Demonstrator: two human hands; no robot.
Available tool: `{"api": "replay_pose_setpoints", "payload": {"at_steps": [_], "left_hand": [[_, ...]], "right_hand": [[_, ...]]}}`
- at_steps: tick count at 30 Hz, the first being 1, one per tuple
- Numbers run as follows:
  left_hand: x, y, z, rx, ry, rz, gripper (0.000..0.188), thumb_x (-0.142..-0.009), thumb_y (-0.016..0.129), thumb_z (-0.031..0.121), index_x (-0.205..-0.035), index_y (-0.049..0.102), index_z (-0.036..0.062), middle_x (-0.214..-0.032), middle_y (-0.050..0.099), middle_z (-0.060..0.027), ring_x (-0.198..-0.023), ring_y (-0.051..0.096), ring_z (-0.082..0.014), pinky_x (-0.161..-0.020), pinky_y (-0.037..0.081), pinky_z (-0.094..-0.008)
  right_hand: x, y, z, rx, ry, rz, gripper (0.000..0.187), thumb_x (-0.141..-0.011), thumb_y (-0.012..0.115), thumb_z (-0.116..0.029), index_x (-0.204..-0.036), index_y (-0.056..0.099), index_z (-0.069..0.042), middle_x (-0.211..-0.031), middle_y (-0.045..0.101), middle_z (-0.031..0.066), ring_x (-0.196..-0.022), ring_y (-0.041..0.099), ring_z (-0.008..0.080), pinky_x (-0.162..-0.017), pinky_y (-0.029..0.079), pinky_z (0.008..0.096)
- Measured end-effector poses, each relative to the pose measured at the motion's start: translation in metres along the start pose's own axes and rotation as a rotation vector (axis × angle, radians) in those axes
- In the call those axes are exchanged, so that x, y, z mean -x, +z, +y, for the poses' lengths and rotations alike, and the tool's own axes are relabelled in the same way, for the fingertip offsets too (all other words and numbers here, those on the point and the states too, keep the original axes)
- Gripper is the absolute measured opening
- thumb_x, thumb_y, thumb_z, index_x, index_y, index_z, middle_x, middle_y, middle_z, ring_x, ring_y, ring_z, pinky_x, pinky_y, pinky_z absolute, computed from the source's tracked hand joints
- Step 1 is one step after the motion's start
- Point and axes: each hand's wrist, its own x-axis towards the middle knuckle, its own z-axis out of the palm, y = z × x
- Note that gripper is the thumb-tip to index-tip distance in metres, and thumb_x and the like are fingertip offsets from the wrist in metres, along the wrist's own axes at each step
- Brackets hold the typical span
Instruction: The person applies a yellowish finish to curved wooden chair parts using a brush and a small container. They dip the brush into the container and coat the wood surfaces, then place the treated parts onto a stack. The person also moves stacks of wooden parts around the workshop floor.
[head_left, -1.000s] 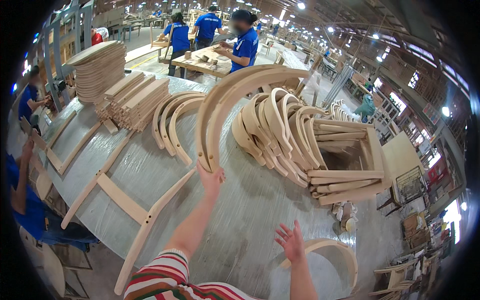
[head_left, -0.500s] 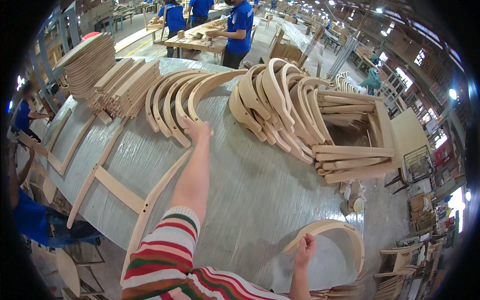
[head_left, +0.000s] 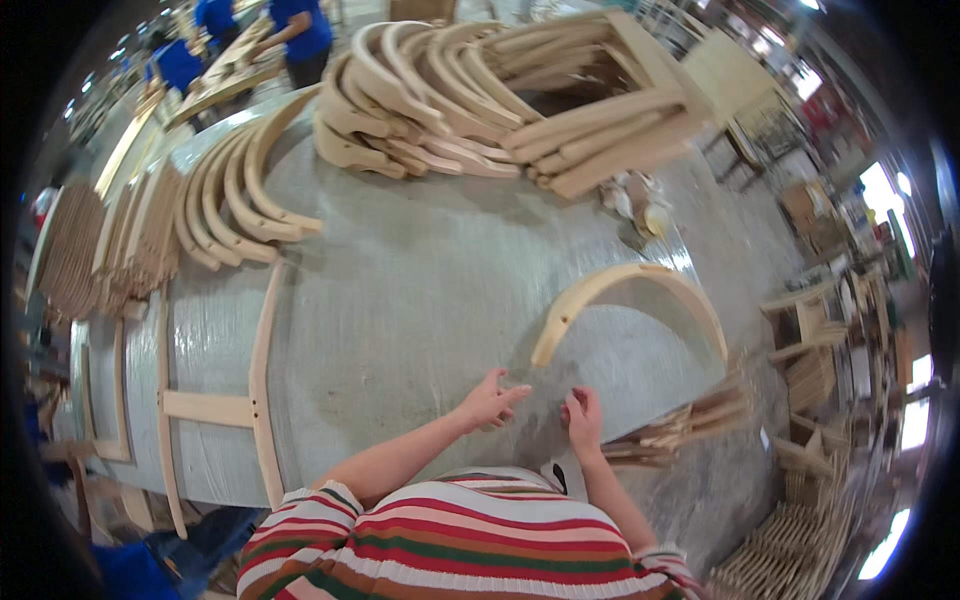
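My left hand (head_left: 492, 402) hovers over the grey, plastic-covered table in front of my body, fingers spread with nothing in them. Close to its right, my right hand (head_left: 583, 418) is up with its fingers curled in; whatever they may hold is too small or hidden to make out. Just beyond both hands lies a curved wooden chair rail (head_left: 640, 275), bowed away from me, touched by neither hand. To the left rests an H-shaped wooden chair frame (head_left: 208, 407), two long legs joined by a crosspiece. Past it stand several curved wooden rails (head_left: 240, 195) in a row.
Stacked curved chair parts (head_left: 400, 100) and a pile of wooden legs (head_left: 610, 130) fill the far side. Slats (head_left: 140, 230) stand at the far left. A crumpled cloth (head_left: 632, 200) lies near the right edge. Wooden pieces (head_left: 680, 425) sit below that edge. People in blue work beyond.
My left hand has let go of the row of curved rails and come back toward my body. My right hand has left the single rail's end. The view has swung right.
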Motion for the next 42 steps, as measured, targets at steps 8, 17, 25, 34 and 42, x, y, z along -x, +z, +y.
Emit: {"api": "replay_pose_setpoints", "payload": {"at_steps": [8, 17, 25, 34, 42], "left_hand": [[-0.071, 0.044, -0.001, -0.116, 0.509, 0.514, 0.085, -0.066, 0.076, 0.039, -0.126, 0.031, -0.0006, -0.084, 0.055, -0.0114, -0.065, 0.054, -0.0190, -0.053, 0.048, -0.0310], [-0.090, 0.054, 0.065, -0.109, 0.175, 0.167, 0.040, -0.067, 0.062, 0.017, -0.102, 0.052, -0.0001, -0.074, 0.056, -0.0099, -0.054, 0.054, -0.0175, -0.044, 0.044, -0.0319], [-0.031, -0.006, 0.043, 0.351, 0.419, 0.231, 0.030, -0.071, 0.060, 0.015, -0.098, 0.055, 0.0034, -0.068, 0.053, -0.0030, -0.053, 0.051, -0.0120, -0.044, 0.041, -0.0270], [-0.053, -0.137, 0.149, 0.947, 0.887, 0.694, 0.013, -0.073, 0.053, 0.005, -0.081, 0.043, 0.0068, -0.055, 0.043, -0.0007, -0.039, 0.041, -0.0109, -0.034, 0.034, -0.0271], [-0.089, -0.280, 0.189, 1.366, 0.716, 0.979, 0.012, -0.075, 0.056, 0.011, -0.077, 0.046, 0.0045, -0.055, 0.044, -0.0031, -0.037, 0.039, -0.0139, -0.034, 0.032, -0.0288]], "right_hand": [[-0.006, -0.017, -0.012, -0.294, 0.198, 0.040, 0.014, -0.087, 0.052, -0.010, -0.098, 0.049, -0.002, -0.074, 0.055, 0.0079, -0.052, 0.054, 0.0144, -0.042, 0.044, 0.0262], [-0.013, -0.022, -0.006, -0.200, 0.194, -0.062, 0.012, -0.085, 0.054, -0.008, -0.095, 0.049, -0.004, -0.072, 0.057, 0.0084, -0.053, 0.056, 0.0156, -0.041, 0.044, 0.0257], [-0.006, -0.026, -0.004, -0.219, 0.193, -0.026, 0.009, -0.084, 0.053, -0.007, -0.093, 0.051, -0.003, -0.071, 0.058, 0.0088, -0.052, 0.058, 0.0172, -0.040, 0.046, 0.0261], [-0.007, -0.023, -0.004, -0.218, 0.232, 0.033, 0.008, -0.085, 0.054, -0.009, -0.092, 0.050, -0.007, -0.068, 0.057, 0.0075, -0.049, 0.056, 0.0155, -0.037, 0.042, 0.0253], [-0.013, -0.028, 0.001, -0.297, 0.261, 0.039, 0.006, -0.085, 0.054, -0.010, -0.089, 0.049, -0.008, -0.066, 0.054, 0.0057, -0.048, 0.053, 0.0138, -0.036, 0.041, 0.0241]]}}
